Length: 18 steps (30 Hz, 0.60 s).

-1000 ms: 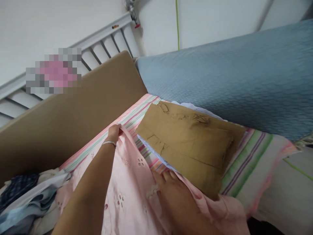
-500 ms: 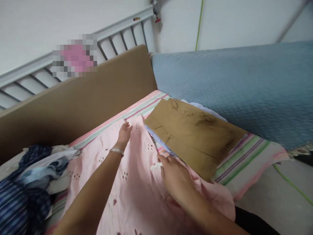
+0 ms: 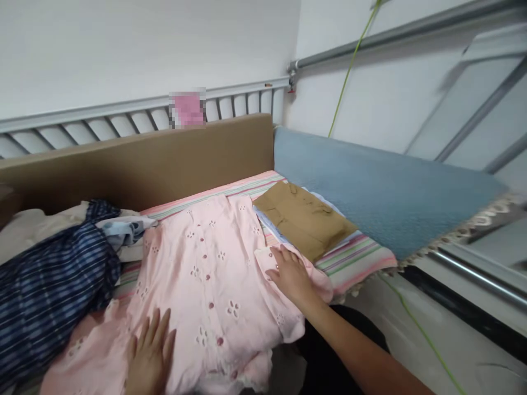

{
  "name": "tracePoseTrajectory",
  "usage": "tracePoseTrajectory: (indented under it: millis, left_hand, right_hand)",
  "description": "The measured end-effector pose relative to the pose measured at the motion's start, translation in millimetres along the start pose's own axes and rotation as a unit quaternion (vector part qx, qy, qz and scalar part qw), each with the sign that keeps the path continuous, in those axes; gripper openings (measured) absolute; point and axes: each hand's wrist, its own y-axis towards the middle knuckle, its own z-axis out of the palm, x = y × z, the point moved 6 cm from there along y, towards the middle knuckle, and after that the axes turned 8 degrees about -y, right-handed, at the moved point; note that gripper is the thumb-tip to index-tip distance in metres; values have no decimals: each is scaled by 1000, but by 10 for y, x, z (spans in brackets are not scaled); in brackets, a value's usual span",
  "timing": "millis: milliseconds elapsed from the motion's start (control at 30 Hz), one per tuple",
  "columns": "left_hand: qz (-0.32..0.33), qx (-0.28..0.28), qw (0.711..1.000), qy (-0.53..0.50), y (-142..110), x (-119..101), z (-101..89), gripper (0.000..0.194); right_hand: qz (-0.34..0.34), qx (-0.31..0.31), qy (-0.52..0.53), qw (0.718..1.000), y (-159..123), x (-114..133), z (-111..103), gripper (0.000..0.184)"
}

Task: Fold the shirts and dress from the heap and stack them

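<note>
Now our left grip (image 3: 150, 348) has let go of the far edge it was pinching a second ago and rests palm down, fingers spread, on the near left part of the pink blouse (image 3: 185, 285). Our right grip (image 3: 290, 271) also lies unclosed, fingers stretched over a sleeve (image 3: 263, 263) on that side; whether either presses hard we cannot tell. The blouse fills the space between both grips and reaches away beyond them. Its far edge has come down onto the striped sheet (image 3: 358, 255), so we judge the work to have passed from pulling the cloth out to settling it flat.

The pink fabric looks thin and soft, slightly rumpled, with petal-shaped cutouts (image 3: 233, 309) and a line of round, dark pink buttons (image 3: 211, 305) running between our grips. Just beyond the right grip, a stiffer-looking brown folded garment (image 3: 304, 219) lies over a pale blue layer (image 3: 272, 225). Left of and beyond the left grip sits a bunched navy plaid cloth (image 3: 53, 285), its folds loose and rounded.
</note>
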Motion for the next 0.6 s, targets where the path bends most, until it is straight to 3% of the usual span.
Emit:
tracePoseTrajectory:
  millis: [100,233,367,467,600]
  left_hand:
    - [-9,-4,1000,5,5,-31,15,52]
    - [-9,0,1000,14,47,-45,29,52]
    - [-13,-3,1000,22,47,-56,8,52]
    - [-14,-6,1000,27,40,-73,-10,52]
    - [-11,-9,1000,28,39,-90,-3,51]
  right_hand:
    - [-18,0,-21,1000,-210,140,-46,53]
    - [-10,44,-23,999,-368,138,38,30]
    - [46,33,63,996,-313,-189,-44,20]
    - [117,16,133,984,-246,-522,-192,24]
    - [163,-8,123,979,-155,-893,-372,28]
